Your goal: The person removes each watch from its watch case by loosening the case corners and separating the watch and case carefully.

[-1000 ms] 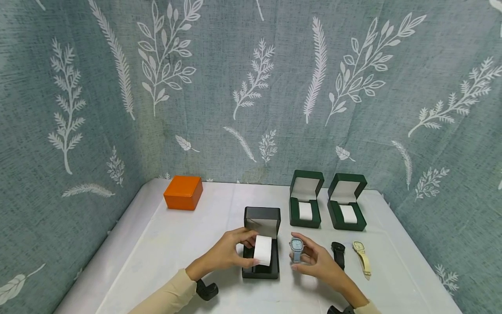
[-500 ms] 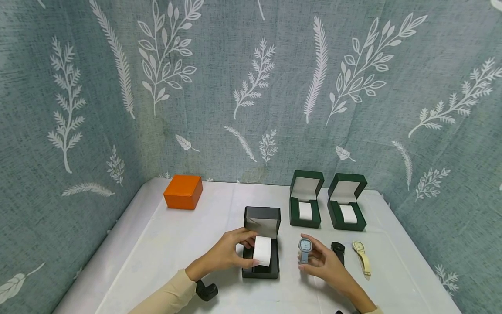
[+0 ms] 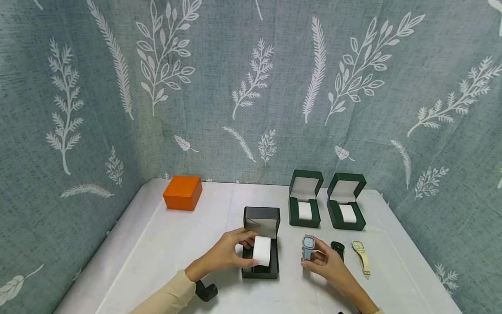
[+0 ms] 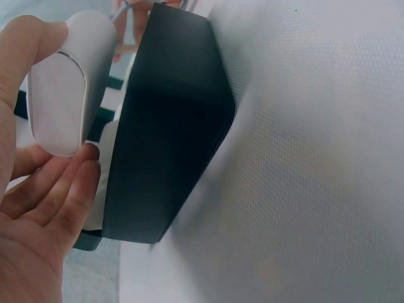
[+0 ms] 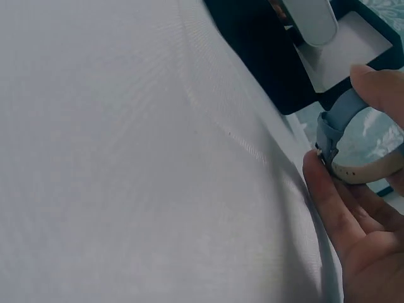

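Observation:
My left hand (image 3: 225, 252) pinches a white watch cushion (image 3: 262, 251) between thumb and fingers, just over the base of an open black watch box (image 3: 262, 213). In the left wrist view the cushion (image 4: 60, 101) shows its rounded end, raised beside the dark box wall (image 4: 164, 126). To the right of the box, my right hand (image 3: 327, 266) holds a light blue watch (image 3: 308, 242) upright, its face toward the head camera. The right wrist view shows the watch's strap (image 5: 344, 113) bent into a loop, with the thumb above and fingertips below. The buckle is partly hidden by the fingers.
A black watch (image 3: 337, 249) and a yellow-gold watch (image 3: 361, 257) lie right of my right hand. Behind stand two open green watch boxes (image 3: 305, 174) (image 3: 347, 178) with white cushions. A closed orange box (image 3: 182, 192) sits at the back left. Patterned cloth (image 3: 211, 122) walls the table.
My right hand has moved to the right with the blue watch, away from the black box. The left hand and white cushion have stayed nearly still.

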Available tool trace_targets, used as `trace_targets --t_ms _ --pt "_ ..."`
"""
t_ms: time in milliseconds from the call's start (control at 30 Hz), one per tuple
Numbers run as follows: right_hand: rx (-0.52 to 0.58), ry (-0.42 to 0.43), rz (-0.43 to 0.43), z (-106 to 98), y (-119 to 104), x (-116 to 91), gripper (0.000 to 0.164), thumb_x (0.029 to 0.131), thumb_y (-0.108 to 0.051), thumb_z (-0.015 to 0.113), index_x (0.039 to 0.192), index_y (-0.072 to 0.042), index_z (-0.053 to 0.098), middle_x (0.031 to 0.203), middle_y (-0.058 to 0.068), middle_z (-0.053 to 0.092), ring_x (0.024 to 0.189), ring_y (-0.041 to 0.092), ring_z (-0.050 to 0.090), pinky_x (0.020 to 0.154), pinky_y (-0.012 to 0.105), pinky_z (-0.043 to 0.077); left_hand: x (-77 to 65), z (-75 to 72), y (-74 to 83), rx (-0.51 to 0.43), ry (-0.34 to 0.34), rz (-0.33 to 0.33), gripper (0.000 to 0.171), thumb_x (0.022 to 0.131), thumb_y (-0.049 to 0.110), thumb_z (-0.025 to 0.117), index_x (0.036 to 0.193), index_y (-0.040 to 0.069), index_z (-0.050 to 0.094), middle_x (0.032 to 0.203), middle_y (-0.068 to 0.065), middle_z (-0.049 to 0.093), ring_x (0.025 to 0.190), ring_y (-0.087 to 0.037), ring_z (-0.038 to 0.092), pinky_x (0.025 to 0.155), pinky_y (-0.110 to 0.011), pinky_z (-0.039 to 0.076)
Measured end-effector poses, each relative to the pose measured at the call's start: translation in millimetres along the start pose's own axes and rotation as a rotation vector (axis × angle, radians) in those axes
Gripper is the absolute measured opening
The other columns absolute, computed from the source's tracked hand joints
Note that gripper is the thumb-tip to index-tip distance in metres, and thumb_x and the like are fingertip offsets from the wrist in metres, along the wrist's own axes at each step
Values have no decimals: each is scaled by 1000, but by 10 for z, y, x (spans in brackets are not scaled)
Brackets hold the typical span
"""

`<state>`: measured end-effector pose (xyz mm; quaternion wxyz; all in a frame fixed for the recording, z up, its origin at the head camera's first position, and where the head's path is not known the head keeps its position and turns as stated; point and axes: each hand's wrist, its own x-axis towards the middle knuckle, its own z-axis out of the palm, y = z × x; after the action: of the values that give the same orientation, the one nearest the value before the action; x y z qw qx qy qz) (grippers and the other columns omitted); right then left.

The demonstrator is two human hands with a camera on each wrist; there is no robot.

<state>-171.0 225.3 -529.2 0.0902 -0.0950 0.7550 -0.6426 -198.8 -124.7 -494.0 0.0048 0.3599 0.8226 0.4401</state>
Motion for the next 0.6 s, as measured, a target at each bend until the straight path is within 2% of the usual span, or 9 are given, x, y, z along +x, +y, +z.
trace_targets --t_ms 233,400,600 --pt "-2 21 21 -5 -13 -11 78 88 -15 84 152 -3 42 127 22 61 105 24 68 84 31 59 -7 -2 -4 -3 3 -12 66 81 36 89 136 8 64 110 8 63 97 -10 66 88 -29 57" --pt "-64 97 51 14 -36 18 68 88 -19 84 146 -4 50 116 16 67 101 23 67 78 30 59 -11 3 -21 -1 2 -9 67 81 37 89 137 8 64 110 8 63 97 -10 66 89 -29 57" --pt "-32 123 80 17 -55 28 66 89 -17 83 144 0 50 107 15 69 92 24 69 74 35 61 -14 1 -29 1 2 -2 66 82 37 89 137 8 64 110 8 63 98 -10 66 89 -29 57"
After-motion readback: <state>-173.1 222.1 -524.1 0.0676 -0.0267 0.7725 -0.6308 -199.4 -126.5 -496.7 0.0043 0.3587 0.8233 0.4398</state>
